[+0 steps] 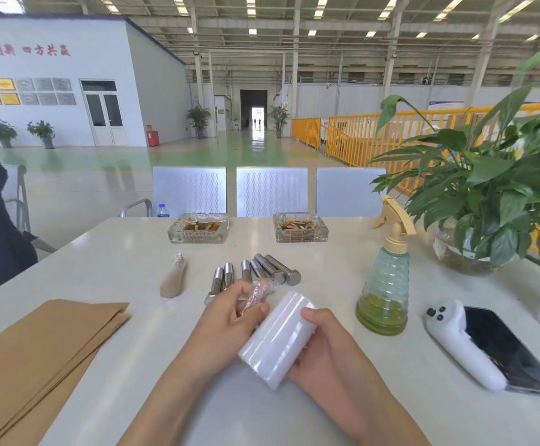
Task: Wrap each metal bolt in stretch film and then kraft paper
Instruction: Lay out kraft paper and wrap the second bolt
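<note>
1. The left hand pinches a bolt sheathed in crinkled clear film, held just above the bench.
2. The right hand curls round a smooth white cylindrical film roll, tilted, touching the left fingers.
3. Bare steel bolts, shiny with hex heads, lie clustered just beyond the hands.
4. One paper-wrapped bolt, a tapered brown bundle, lies left of them.
5. Flat kraft sheets are stacked at near left.

Two bare forearms, sleeveless, left hand, right hand, no gloves
</note>
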